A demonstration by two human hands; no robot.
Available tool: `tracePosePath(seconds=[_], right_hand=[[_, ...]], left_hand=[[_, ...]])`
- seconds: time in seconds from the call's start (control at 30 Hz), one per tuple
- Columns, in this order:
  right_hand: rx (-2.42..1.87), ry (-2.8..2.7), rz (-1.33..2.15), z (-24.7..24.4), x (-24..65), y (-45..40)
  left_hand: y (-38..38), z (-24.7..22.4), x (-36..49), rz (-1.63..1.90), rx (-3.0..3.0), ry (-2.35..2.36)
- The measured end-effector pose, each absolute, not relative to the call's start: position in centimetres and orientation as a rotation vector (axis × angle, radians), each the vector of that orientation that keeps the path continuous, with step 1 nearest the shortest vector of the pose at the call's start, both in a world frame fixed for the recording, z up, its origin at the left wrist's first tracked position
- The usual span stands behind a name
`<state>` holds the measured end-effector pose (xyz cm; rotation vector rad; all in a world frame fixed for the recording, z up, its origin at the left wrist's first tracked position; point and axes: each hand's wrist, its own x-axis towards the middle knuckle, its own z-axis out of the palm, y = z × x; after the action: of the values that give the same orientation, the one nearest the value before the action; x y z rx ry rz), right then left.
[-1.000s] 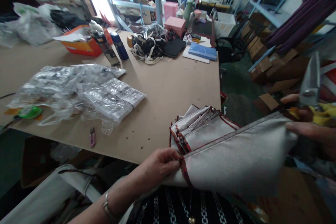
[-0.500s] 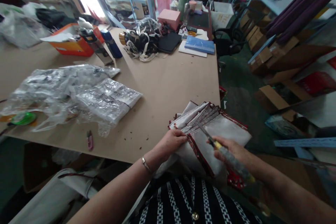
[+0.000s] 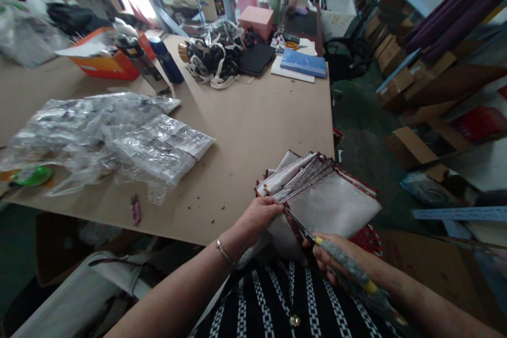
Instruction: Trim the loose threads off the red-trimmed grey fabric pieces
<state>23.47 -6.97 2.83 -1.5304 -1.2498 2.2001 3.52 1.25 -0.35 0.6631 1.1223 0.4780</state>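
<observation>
A fanned stack of white cloth pieces with dark red patterned edging (image 3: 332, 200) lies over the table's front right corner. My left hand (image 3: 259, 219) is closed, thumb and fingers pinching the edging of the near piece. In my right hand (image 3: 336, 256) is a long tool with a thin metal tip and a grey-wrapped handle with yellow bands (image 3: 346, 264); its exact kind is unclear. Its handle runs back over my wrist. The tip reaches the edging right beside my left fingertips. Part of the cloth hangs down near my lap.
Clear plastic bags (image 3: 158, 150) and pink thread snips (image 3: 135, 208) lie on the table (image 3: 237, 163) to the left. Farther back are a blue bottle (image 3: 166, 60), an orange box (image 3: 105, 58), a black bundle with straps (image 3: 216, 60) and a blue folder (image 3: 303, 63). Cardboard boxes (image 3: 412, 145) stand right.
My right hand has moved down and left, bringing the tool's tip from above the stack to the edging by my left fingers. My left hand keeps its pinch.
</observation>
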Motion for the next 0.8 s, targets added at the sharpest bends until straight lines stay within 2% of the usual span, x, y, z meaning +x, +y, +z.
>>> tracePosePath(seconds=[0.2, 0.5, 0.8], right_hand=[[-1.498, -1.249, 2.143, 1.5, 22.6, -6.6], [-1.553, -1.57, 1.774, 0.2, 21.2, -5.3], [-1.521, -1.379, 1.832, -1.0, 20.6, -5.9]], left_hand=[[1.0, 0.0, 3.8, 0.486, 0.659, 1.106], [0.7, 0.0, 3.9, 0.482, 0.715, 1.131], [0.7, -0.4, 3.7, 0.479, 0.688, 1.133]])
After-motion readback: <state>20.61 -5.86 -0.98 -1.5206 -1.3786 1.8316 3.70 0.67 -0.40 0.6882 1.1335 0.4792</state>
